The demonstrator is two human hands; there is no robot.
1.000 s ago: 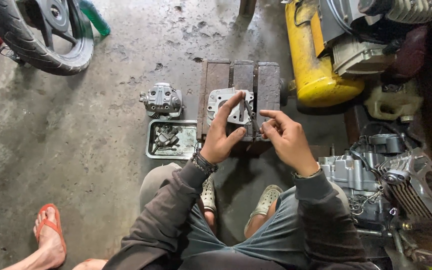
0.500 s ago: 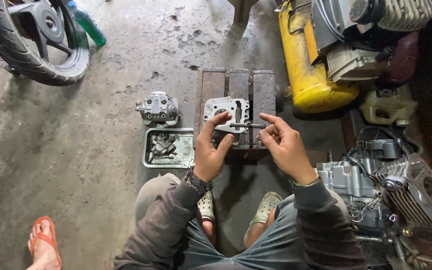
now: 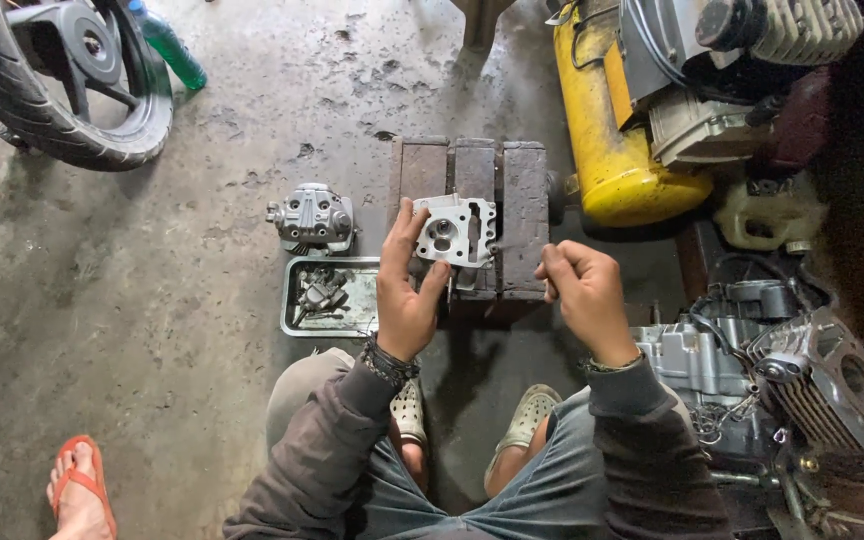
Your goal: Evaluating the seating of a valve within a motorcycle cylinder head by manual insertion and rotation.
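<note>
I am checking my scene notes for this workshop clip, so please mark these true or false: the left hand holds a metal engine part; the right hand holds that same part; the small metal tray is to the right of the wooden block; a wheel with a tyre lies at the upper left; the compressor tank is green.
1. The left hand holds a metal engine part. True.
2. The right hand holds that same part. False: it is closed beside it, apart from it.
3. The metal tray is to the right of the wooden block. False: it lies to the left.
4. A wheel with a tyre lies at the upper left. True.
5. The compressor tank is green. False: it is yellow.
</note>
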